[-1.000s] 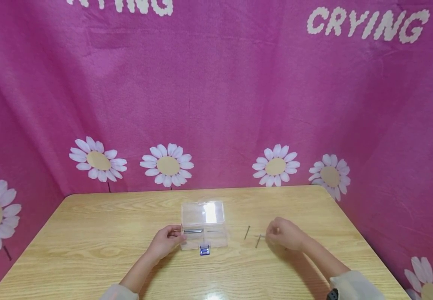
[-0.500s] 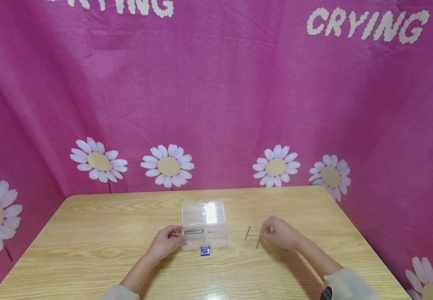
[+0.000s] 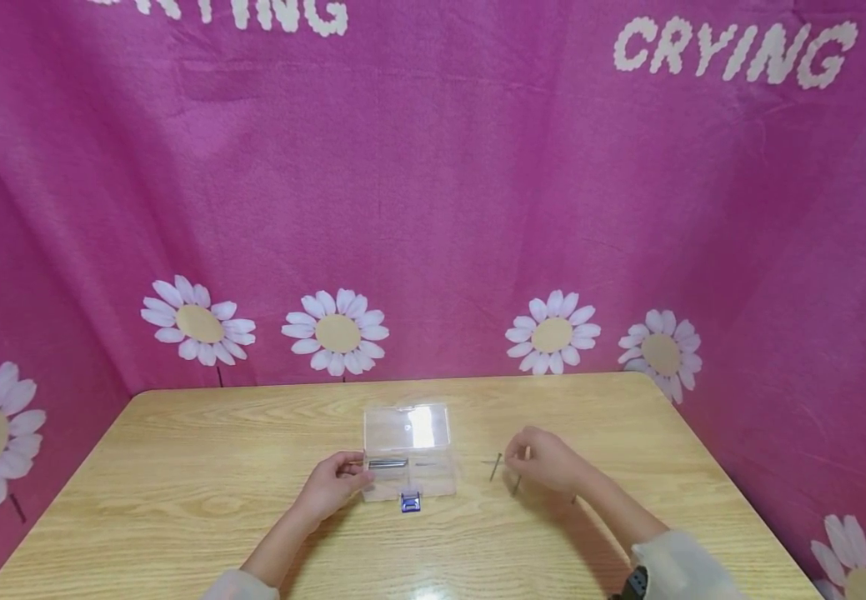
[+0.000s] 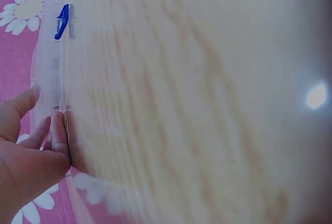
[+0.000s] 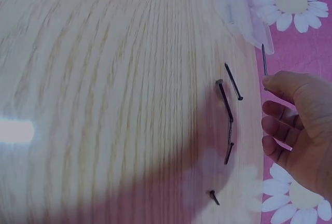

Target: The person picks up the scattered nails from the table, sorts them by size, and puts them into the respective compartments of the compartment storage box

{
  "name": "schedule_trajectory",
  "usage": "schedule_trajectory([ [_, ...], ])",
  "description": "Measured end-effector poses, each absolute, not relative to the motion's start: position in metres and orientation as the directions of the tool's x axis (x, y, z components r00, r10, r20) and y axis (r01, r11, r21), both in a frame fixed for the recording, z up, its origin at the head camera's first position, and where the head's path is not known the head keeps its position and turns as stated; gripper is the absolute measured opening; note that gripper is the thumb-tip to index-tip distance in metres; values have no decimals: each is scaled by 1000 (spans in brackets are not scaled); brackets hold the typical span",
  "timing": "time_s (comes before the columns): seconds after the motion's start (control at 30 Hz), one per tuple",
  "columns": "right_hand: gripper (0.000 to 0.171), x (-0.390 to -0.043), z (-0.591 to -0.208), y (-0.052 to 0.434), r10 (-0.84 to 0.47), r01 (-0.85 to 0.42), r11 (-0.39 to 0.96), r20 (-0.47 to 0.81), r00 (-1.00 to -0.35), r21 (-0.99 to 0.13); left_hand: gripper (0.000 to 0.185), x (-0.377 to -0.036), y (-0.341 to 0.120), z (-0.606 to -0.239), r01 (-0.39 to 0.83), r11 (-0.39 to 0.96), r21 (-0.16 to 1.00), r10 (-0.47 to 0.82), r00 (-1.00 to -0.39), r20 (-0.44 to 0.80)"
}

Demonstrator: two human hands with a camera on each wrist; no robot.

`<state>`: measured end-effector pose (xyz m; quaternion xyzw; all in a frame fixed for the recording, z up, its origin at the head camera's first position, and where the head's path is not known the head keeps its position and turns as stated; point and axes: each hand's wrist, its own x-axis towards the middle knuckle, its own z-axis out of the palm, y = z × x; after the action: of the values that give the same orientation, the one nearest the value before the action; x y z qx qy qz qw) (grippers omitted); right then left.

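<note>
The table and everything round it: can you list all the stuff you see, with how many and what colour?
table: one, light wood, under everything.
plastic box: one, clear, lid open, table middle.
clasp: one, blue, box's near edge.
loose nails: about four, dark, lying on the table right of the box.
held nail: one, dark, pinched in the right hand.
cloth backdrop: one, pink, white daisies and white lettering, behind and beside the table.
left hand: one, holds the box's left end.
right hand: one, above the loose nails.

Right hand point(image 3: 547, 461) shifted left toward clear box point(image 3: 407, 450), lifting pinched nail point(image 5: 264, 59) off table.
</note>
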<state>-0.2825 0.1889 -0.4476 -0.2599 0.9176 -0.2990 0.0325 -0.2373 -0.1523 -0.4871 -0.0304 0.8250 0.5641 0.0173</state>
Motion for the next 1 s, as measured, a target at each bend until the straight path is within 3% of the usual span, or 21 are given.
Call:
schedule_trajectory([
  [1.0,6,-288,-446,146,-440,-362,673,44,-897,-645,42,-237,-154,-487,-76,374,924,-26,-997,-71],
])
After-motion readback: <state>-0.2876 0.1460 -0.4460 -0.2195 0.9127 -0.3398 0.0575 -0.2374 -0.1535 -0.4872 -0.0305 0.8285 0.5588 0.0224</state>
